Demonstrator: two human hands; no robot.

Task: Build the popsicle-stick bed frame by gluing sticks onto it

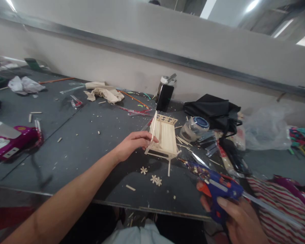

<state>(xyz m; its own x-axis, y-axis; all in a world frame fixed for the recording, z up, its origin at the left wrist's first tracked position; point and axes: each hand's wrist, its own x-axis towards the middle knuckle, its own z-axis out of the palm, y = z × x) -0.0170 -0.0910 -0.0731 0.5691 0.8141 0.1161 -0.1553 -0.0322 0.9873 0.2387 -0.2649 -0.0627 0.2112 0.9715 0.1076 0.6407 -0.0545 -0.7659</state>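
My left hand (137, 142) grips the left side of a small model of pale wooden sticks (165, 135), shaped like a miniature bed or bench with a slatted top and thin legs. A patterned strip with dark gaps runs along its far end. In my right hand (239, 213) is a blue hot glue gun (216, 186), its orange trigger under my fingers. The gun's nozzle points toward the model's near right corner, apart from it. A glue stick (271, 206) juts from its back. Star-shaped stick pieces (143, 170) lie in front of the model.
Behind the model a phone (165, 97) leans upright. To its right stand a clear jar with a blue lid (198, 123) and a black bag (210, 108). A purple device (12, 142) sits at far left. Crumpled cloth (106, 93) and stick scraps lie on the dark table (73, 169).
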